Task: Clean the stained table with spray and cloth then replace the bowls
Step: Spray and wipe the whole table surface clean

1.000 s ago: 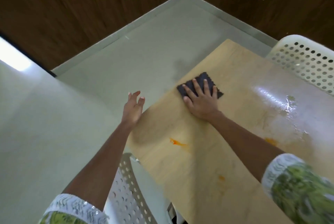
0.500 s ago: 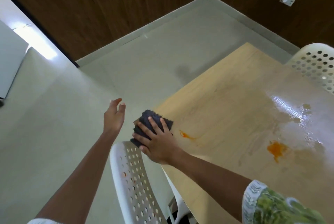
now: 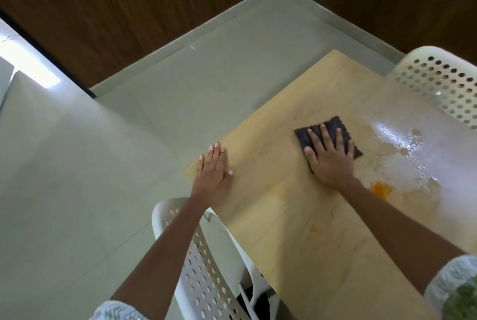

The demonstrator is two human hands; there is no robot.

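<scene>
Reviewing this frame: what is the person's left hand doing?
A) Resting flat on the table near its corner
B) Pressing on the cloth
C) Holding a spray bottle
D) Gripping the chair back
A: the left hand lies flat with straight fingers on the table near its corner, holding nothing, while the right hand presses the dark cloth farther along the tabletop.

right hand flat on the dark cloth, pressing it onto the worktop; left hand flat on the corner; orange stain and wet patch beside the cloth; white chair below
</scene>
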